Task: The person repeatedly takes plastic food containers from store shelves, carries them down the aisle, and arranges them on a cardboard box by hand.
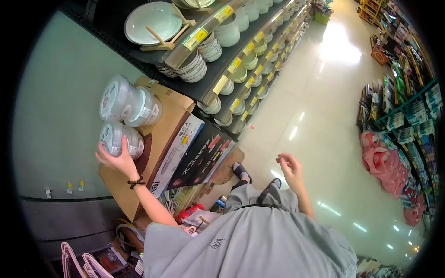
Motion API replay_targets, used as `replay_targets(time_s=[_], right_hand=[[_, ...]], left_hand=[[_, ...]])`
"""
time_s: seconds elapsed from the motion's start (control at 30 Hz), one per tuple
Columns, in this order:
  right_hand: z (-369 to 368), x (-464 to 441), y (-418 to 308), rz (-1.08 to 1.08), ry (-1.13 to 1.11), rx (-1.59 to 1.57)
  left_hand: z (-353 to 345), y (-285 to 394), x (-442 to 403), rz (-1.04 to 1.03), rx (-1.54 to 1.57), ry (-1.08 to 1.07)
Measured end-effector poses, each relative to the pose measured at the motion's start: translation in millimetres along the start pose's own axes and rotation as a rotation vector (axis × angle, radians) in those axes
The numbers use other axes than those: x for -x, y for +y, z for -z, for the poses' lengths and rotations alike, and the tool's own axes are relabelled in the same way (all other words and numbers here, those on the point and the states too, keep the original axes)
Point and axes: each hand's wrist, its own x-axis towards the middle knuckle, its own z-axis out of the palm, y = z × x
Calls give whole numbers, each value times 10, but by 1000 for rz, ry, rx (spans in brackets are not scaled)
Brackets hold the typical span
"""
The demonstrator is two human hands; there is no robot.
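Observation:
My left hand, with a dark beaded bracelet at its wrist, is wrapped round the near side of a clear plastic container. The thumb lies against its side, and the other fingers reach round the left. Just beyond stand more clear round plastic containers, some stacked, with printed labels on their lids. They all rest on a large brown cardboard box. Away from any object, my right hand hangs over the aisle floor with its fingers loosely bent and nothing in them.
Shelves of stacked bowls with yellow price tags run along the aisle. A white plate stands on a wooden rack. Printed boxes lean against the cardboard box. Pink plastic bags hang at right. White hangers lie lower left.

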Motion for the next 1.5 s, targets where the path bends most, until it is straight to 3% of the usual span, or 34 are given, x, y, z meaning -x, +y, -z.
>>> replay_targets(time_s=[0.2, 0.3, 0.43, 0.57, 0.6, 0.7, 0.8, 0.87, 1.0, 1.13, 1.5], right_hand=[[99, -119, 64, -64, -74, 8], [-21, -298, 84, -56, -138, -5], [-463, -593, -150, -13, -284, -41], [-1119, -922, -595, 150, -521, -49], [-1281, -994, -716, 159, -601, -56], [-1742, -1167, -1013, 235, -737, -39], [-2134, -1260, -1133, 340, -799, -18], [-2347, -1276, -1125, 335, -833, -39], [-2600, -1288, -1137, 283, -987, 42], [-2735, -1324, -1086, 175, -1040, 58], [-2985, -1750, -1761, 387, -966, -80]], left_hand=[[-25, -448, -126, 6, 146, -91], [185, -628, -170, -11, 142, 99], [479, -1238, -182, 34, -54, 140], [465, -1817, 190, 192, -194, -10], [444, -1844, 316, 241, -145, -88], [460, -1762, 493, 102, -242, -236], [567, -1176, 283, -6, -329, -222], [474, -1007, 154, -192, -175, -297], [204, -970, 39, -157, -337, -573], [-30, -1335, -1, -139, -271, -617], [-567, -2067, -496, -64, -483, -604]])
